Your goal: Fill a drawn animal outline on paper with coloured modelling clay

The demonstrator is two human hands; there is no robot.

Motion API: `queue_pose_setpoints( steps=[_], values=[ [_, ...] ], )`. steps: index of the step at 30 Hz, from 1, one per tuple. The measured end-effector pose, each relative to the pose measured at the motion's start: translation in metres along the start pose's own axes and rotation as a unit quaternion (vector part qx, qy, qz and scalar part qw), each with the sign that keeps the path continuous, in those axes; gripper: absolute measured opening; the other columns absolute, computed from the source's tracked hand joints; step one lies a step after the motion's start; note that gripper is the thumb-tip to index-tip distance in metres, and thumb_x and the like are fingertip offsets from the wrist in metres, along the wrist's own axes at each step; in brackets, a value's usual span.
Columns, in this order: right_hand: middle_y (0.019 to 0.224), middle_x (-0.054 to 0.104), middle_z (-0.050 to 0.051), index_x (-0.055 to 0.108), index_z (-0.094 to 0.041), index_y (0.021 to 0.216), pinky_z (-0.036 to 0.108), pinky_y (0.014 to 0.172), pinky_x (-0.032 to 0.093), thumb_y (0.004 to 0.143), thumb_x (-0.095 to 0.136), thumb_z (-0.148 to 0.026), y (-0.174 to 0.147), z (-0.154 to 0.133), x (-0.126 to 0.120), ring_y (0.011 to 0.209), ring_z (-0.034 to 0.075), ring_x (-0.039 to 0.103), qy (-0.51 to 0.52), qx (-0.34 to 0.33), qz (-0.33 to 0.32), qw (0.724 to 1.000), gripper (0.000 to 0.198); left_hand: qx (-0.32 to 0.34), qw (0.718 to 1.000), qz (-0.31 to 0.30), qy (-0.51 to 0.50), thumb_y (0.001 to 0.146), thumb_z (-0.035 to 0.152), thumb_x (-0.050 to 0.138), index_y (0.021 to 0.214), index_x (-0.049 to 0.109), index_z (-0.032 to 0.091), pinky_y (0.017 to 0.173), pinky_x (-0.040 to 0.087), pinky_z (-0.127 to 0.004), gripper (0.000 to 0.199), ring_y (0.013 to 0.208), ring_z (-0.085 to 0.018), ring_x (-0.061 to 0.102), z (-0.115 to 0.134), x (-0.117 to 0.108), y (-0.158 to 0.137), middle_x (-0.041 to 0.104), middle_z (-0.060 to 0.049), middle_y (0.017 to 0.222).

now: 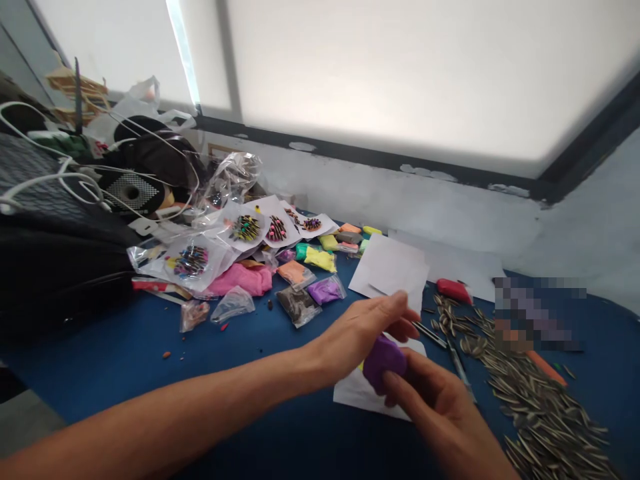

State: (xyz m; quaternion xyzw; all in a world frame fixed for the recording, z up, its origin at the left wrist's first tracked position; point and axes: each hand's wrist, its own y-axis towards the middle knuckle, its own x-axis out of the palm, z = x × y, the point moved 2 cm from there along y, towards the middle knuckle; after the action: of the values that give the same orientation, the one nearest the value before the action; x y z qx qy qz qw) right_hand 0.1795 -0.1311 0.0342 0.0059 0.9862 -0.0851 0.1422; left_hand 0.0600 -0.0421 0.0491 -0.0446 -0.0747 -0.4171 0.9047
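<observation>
My right hand pinches a purple lump of modelling clay between thumb and fingers. Just above the lump is my left hand, palm turned toward it and fingers stretched to the right; whether it touches the clay I cannot tell. Under both hands lies a white sheet of paper, partly hidden, with a bit of yellow showing beside the lump. Right of the hands are tweezers and a pen-like tool.
Striped sunflower seeds spread over the right of the blue table. Red clay lies behind them. Bagged purple clay and other colours sit mid-table. Papers with decorated seed clusters lie farther back, beside a black bag.
</observation>
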Motion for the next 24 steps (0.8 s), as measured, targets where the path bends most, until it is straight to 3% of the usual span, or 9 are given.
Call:
queue_pose_setpoints(
  steps=[3,5,8,11,14,18,22,24],
  values=[
    [0.096,0.072,0.004,0.068,-0.023,0.106,0.027,0.081,0.053,0.081,0.065,-0.054,0.002,-0.006,-0.019,0.085,0.017,0.065,-0.029,-0.011,0.046,0.998,0.040,0.070,0.982,0.042,0.169,0.091,0.042,0.055,0.104,0.061,0.015,0.085,0.047,-0.031,0.031,0.096,-0.018,0.060,0.003,-0.013,0.002,0.065,-0.008,0.104],
    [0.093,0.073,0.004,0.069,-0.024,0.103,0.026,0.079,0.054,0.079,0.064,-0.059,0.003,-0.006,-0.030,0.083,0.018,0.066,-0.044,-0.005,0.066,0.997,0.043,0.091,0.939,0.061,0.325,0.088,0.029,0.060,0.105,0.060,0.014,0.091,0.046,-0.033,0.023,0.102,-0.019,0.059,0.001,-0.022,0.002,0.064,-0.009,0.110],
    [0.087,0.072,0.004,0.069,-0.024,0.094,0.025,0.075,0.055,0.083,0.057,-0.062,0.004,-0.002,-0.043,0.081,0.017,0.067,-0.074,0.000,0.072,0.995,0.042,0.060,0.850,0.020,0.524,0.091,0.022,0.054,0.117,0.056,0.014,0.099,0.043,-0.036,0.028,0.114,-0.021,0.054,-0.008,-0.030,-0.002,0.059,-0.010,0.121],
    [0.080,0.070,0.002,0.067,-0.024,0.086,0.024,0.068,0.053,0.087,0.052,-0.060,0.005,0.002,-0.049,0.075,0.016,0.064,-0.147,-0.018,0.069,0.987,0.039,0.038,0.811,-0.012,0.584,0.091,0.015,0.047,0.117,0.057,0.012,0.095,0.045,-0.042,0.027,0.110,-0.026,0.054,-0.015,-0.034,-0.003,0.060,-0.013,0.116],
    [0.072,0.068,0.001,0.066,-0.025,0.082,0.024,0.058,0.049,0.089,0.049,-0.057,0.005,0.005,-0.053,0.066,0.016,0.062,-0.249,-0.046,0.068,0.965,0.037,0.035,0.789,-0.031,0.612,0.088,0.010,0.047,0.106,0.060,0.011,0.088,0.046,-0.043,0.023,0.102,-0.028,0.055,-0.020,-0.035,0.003,0.061,-0.014,0.106],
    [0.086,0.073,0.004,0.066,-0.025,0.097,0.028,0.064,0.051,0.087,0.051,-0.055,0.003,0.006,-0.056,0.075,0.019,0.068,-0.309,-0.049,0.095,0.945,0.035,0.034,0.777,-0.051,0.626,0.083,0.007,0.049,0.096,0.060,0.014,0.078,0.046,-0.036,0.018,0.092,-0.024,0.057,-0.025,-0.038,0.015,0.062,-0.010,0.096],
    [0.073,0.070,0.001,0.065,-0.025,0.089,0.027,0.055,0.049,0.087,0.051,-0.055,0.002,0.003,-0.056,0.063,0.017,0.064,-0.316,-0.030,0.094,0.944,0.033,0.032,0.781,-0.064,0.621,0.081,0.003,0.048,0.093,0.060,0.017,0.074,0.045,-0.029,0.022,0.088,-0.019,0.059,-0.025,-0.038,0.026,0.065,-0.006,0.094],
    [0.075,0.070,0.001,0.065,-0.026,0.087,0.026,0.058,0.049,0.089,0.051,-0.055,0.003,0.002,-0.055,0.067,0.017,0.065,-0.285,-0.030,0.072,0.955,0.033,0.033,0.784,-0.061,0.617,0.083,0.005,0.048,0.093,0.061,0.017,0.075,0.045,-0.028,0.020,0.090,-0.018,0.060,-0.023,-0.036,0.029,0.066,-0.006,0.096]
  ],
)
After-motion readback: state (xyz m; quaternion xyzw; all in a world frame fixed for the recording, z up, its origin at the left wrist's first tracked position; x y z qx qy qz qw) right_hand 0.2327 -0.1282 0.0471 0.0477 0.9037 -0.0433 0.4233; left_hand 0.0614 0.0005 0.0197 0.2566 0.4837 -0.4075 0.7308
